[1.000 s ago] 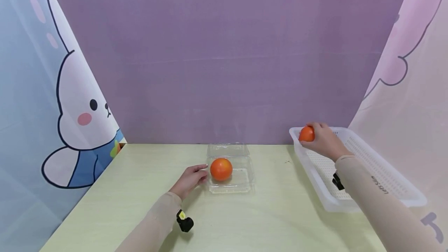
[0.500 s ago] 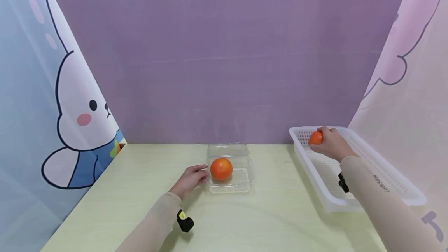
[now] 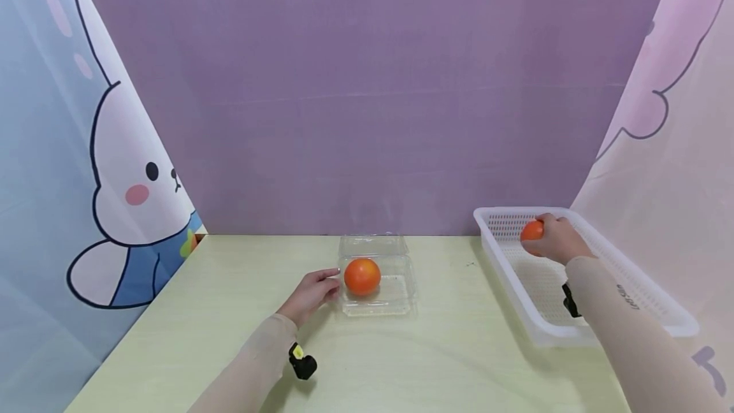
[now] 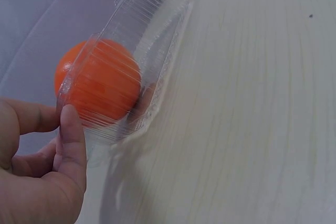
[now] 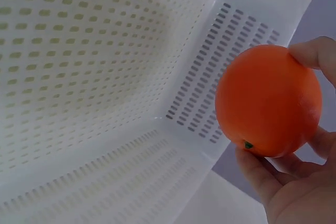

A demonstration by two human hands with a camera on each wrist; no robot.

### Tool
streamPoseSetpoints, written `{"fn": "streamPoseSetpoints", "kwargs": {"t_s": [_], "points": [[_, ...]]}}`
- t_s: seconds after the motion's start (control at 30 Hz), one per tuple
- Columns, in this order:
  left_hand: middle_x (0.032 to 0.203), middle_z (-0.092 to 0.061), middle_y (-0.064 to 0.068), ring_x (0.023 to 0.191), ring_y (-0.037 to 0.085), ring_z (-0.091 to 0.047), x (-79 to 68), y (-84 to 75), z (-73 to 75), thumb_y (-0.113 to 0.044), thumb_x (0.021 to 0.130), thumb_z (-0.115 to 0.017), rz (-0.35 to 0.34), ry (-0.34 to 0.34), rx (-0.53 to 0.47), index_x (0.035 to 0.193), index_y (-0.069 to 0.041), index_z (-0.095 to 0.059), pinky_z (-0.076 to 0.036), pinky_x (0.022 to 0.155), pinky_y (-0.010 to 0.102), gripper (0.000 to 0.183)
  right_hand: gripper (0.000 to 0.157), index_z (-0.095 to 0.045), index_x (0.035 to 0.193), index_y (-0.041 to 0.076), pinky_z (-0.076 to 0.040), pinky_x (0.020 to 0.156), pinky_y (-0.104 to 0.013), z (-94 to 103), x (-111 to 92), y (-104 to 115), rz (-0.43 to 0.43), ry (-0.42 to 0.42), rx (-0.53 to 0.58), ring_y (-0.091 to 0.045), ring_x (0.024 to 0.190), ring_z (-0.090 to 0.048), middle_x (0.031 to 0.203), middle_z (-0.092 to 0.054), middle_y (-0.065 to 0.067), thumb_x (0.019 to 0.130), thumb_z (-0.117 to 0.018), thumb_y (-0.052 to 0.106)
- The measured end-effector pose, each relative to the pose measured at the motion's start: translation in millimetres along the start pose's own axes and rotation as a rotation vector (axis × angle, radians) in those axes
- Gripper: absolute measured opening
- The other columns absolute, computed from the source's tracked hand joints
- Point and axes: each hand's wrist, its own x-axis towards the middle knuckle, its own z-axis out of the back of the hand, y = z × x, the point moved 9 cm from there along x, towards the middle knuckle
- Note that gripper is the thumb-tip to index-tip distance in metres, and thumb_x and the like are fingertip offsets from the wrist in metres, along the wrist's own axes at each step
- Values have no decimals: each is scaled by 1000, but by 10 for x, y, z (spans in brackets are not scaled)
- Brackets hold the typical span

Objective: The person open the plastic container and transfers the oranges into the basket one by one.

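In the head view my left hand (image 3: 311,296) pinches the left rim of a clear plastic clamshell box (image 3: 394,287) between thumb and forefinger. Its lid is folded back, away from me. An orange (image 3: 362,276) sits in the box's left part; in the left wrist view that orange (image 4: 105,80) shows through the ribbed clear wall. My right hand (image 3: 561,240) grips another orange (image 3: 531,235) above the far part of a white perforated basket (image 3: 512,285). A small green stem mark shows on the held orange (image 5: 268,100) in the right wrist view.
The basket's raised walls stand at the right of the pale wooden table (image 3: 447,368). A purple cloth backdrop (image 3: 367,94) hangs behind the table, and printed cloths flank both sides. Black wrist cameras sit on both sleeves.
My right hand has carried its orange rightward and slightly down, from the basket's far left corner to over its inside. The left hand, the box and its orange stay put.
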Motion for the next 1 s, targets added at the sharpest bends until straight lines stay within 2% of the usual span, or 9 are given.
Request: {"fn": "streamPoseSetpoints", "kwargs": {"t_s": [0.27,0.6,0.83,1.0], "points": [[107,-61,17,91,20,-58,-8,-10,7,-4,101,-55,-2,0,2,140,9,-49,-54,88,34,42,80,-36,135,-21,-51,69,-53,4,-18,-206,-65,13,-10,-48,94,-50,110,-47,-42,85,-67,34],[107,-62,18,92,21,-59,-4,2,-2,-4,101,-56,-8,9,-2,140,9,-49,-55,84,30,42,78,-35,131,-21,-51,70,-51,-42,-128,-521,-171,43,-2,-47,93,-51,110,-49,-41,84,-66,33],[107,-61,18,91,20,-58,2,-1,2,-4,101,-55,-4,7,-3,140,9,-49,-54,86,32,42,78,-36,130,-23,-52,70,-51,-31,-179,-613,-201,28,-3,-48,92,-53,111,-51,-41,83,-67,31],[108,-61,18,89,19,-58,10,5,5,-4,100,-56,-9,14,-4,140,9,-49,-54,83,29,43,76,-35,131,-21,-53,67,-49,-56,-243,-679,-244,45,-2,-48,91,-53,111,-48,-42,83,-64,31]]}}
